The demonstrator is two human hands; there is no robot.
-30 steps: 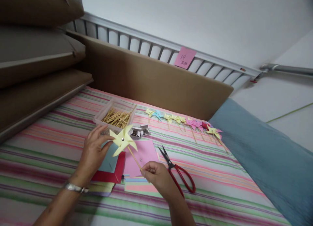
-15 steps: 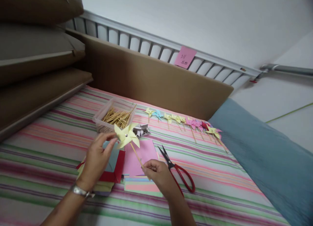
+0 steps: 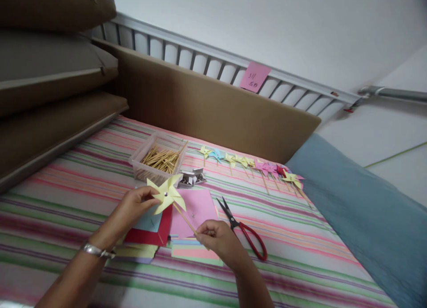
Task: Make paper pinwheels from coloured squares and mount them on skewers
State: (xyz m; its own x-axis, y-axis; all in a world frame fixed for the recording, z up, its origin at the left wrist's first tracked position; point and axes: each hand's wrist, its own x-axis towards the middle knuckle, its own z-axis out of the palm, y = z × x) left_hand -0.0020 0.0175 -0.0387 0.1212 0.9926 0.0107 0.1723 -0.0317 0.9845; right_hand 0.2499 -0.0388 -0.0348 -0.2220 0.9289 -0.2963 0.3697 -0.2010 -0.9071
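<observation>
A pale yellow paper pinwheel (image 3: 166, 195) on a thin wooden stick is held up above the paper stacks. My right hand (image 3: 216, 238) pinches the lower part of its stick. At the pinwheel's left side, my left hand (image 3: 138, 206) has thumb and fingertips closed on a blade. A silver pin head shows at the pinwheel's centre. Under it lie a pink sheet (image 3: 196, 206), a red sheet (image 3: 164, 228) and a light blue sheet (image 3: 150, 222). Scissors (image 3: 245, 230) with red handles rest to the right of my right hand, blades partly spread.
Behind my hands stand a clear plastic box (image 3: 136, 159) of wooden sticks and small open boxes (image 3: 192, 178) of pins. Finished pinwheels (image 3: 245, 161) line the back of the striped cloth (image 3: 300, 263). A brown board (image 3: 213, 108) closes off the rear; padded brown items (image 3: 63, 112) stack at left.
The pinwheel moved right and then back left, its blades turned to a different angle. My left hand went from loosely beside the blades to closed on one. My right hand kept its hold.
</observation>
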